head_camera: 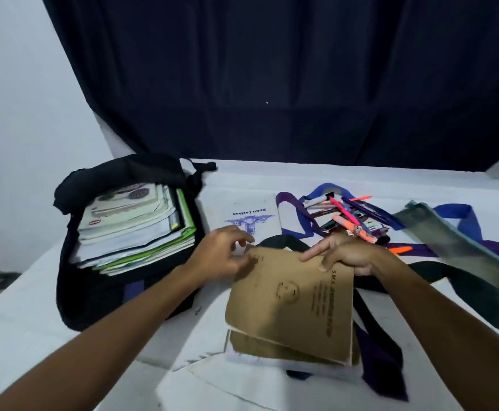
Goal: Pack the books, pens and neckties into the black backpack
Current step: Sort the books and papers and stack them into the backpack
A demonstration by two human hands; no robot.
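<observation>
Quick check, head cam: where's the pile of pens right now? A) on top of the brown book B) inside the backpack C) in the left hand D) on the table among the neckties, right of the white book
D: the pens lie heaped on the table among the neckties, right of the white book, outside the black backpack.

- The backpack [94, 292] lay open on the worktop [20, 336], left of the left hand [223, 253], with a stack of books [135, 229] inside it.
- A booklet [292, 301] sat between the two hands, the right hand [346, 256] on its far edge.
- Beyond the left hand lay an exercise book [242, 215].
- Pens [352, 221] were heaped just beyond the right hand, on neckties [298, 226].
- A pouch [461, 247] lay right of the right hand.
</observation>
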